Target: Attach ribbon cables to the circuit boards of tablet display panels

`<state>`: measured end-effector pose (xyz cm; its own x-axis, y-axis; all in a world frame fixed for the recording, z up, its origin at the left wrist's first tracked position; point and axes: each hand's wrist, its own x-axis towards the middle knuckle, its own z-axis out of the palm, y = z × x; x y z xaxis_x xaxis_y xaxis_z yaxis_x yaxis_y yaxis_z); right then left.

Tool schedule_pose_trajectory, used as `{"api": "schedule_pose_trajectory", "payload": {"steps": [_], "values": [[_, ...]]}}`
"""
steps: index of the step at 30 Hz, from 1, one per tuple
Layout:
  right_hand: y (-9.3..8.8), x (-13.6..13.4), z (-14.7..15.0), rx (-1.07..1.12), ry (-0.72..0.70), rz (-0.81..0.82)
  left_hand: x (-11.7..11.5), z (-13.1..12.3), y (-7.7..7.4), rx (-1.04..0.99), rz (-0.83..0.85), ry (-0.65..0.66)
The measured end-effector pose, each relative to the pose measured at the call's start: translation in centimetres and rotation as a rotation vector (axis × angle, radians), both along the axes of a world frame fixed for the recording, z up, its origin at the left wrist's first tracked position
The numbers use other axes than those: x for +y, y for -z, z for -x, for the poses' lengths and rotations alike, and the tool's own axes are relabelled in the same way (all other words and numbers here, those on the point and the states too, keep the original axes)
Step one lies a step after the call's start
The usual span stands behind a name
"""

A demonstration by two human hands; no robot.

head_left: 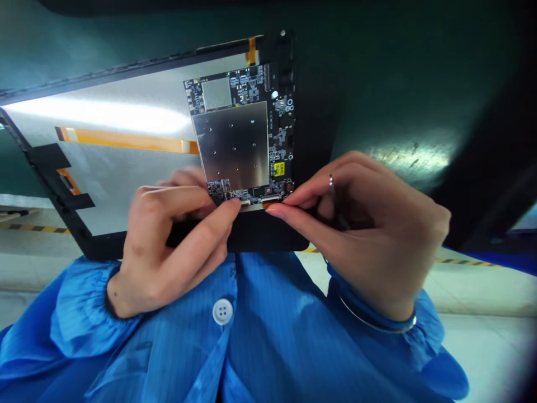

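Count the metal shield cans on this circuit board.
2: a large one in the middle of the circuit board, and a small square one above it.

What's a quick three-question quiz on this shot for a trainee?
1. Which one wears the ring, the left hand or the right hand?
2. True or false: the metal shield covers the whole circuit board.
3. What colour is the long strip on the back of the display panel?

Key:
1. Right hand.
2. False, components show around the shield.
3. Orange.
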<state>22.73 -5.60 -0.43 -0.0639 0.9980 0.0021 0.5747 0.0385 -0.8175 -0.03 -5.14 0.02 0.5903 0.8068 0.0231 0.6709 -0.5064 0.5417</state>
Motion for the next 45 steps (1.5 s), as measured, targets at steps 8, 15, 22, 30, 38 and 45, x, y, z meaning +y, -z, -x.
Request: {"api": "schedule_pose_trajectory", "payload": {"steps": [8, 15, 22, 30, 38, 45], "values": [[0.6, -0.3, 0.6, -0.026, 0.055, -0.071, -0.9, -1.3, 1.0, 0.123, -0.215, -0.056], [0.9, -0.5, 1.0, -0.121, 0.058, -0.153, -0.8, -1.1, 1.4, 0.135, -0.31, -0.027], [1.2, -0.7, 1.6, -0.152, 0.115, -0.197, -0.7, -1.2, 1.3, 0.141, -0.313, -0.007], [1.4, -1.1, 1.9, -0.211, 0.127, -0.213, -0.7, -1.2, 1.3, 0.156, -0.325, 0.002], [2.0, -1.3, 1.7, -0.134, 0.135, -0.228, -0.8, -1.2, 1.4, 0.15, -0.321, -0.021], [1.8, -0.8, 0.7, -0.029, 0.047, -0.166, -0.7, -0.9, 1.2, 0.134, -0.273, -0.023]]}}
